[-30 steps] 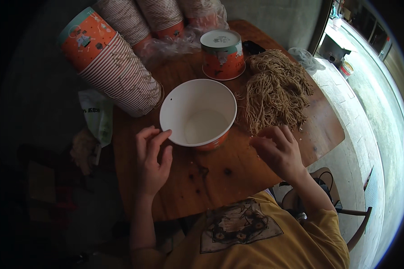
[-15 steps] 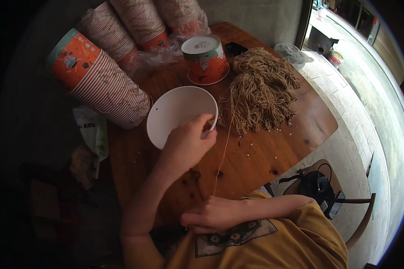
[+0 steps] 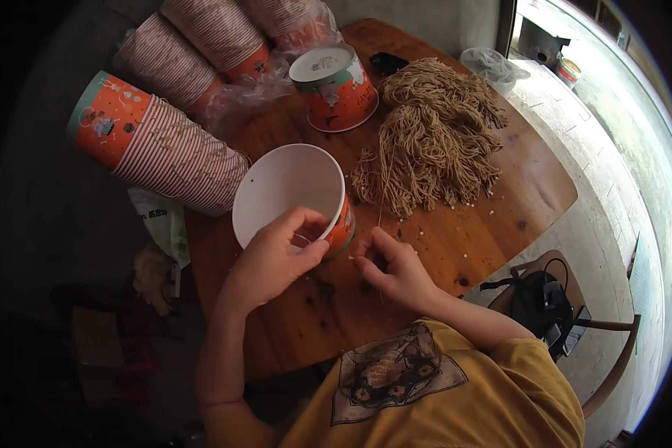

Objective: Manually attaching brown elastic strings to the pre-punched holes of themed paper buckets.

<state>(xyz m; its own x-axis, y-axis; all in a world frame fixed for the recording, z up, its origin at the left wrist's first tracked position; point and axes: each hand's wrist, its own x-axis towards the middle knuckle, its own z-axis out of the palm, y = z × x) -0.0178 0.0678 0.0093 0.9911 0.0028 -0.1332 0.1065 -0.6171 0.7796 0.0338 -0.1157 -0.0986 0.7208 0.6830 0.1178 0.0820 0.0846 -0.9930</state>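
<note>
A paper bucket (image 3: 284, 183), white inside and orange and green outside, lies tilted on the table with its mouth toward me. A small dark hole shows in its wall. My left hand (image 3: 272, 261) grips the near right rim, fingers inside and thumb by the edge. Just right of the bucket, my right hand (image 3: 396, 265) pinches the end of a thin beige cord, its tip poking out leftward from the fingers. From that hand the strand runs up to a big heap of cords (image 3: 440, 142) on the table's right side.
An upturned printed bucket (image 3: 336, 89) stands behind the held one. Stacks of nested buckets (image 3: 179, 153) lean at the left and back, some wrapped in clear plastic. Small white bits dot the wooden table (image 3: 530, 194). A chair (image 3: 612, 366) with a black bag (image 3: 537, 306) stands at the right.
My right hand has risen from near my lap to beside the bucket, bringing the cord's end. My left hand stays on the rim, and the bucket has turned to show more of its orange side.
</note>
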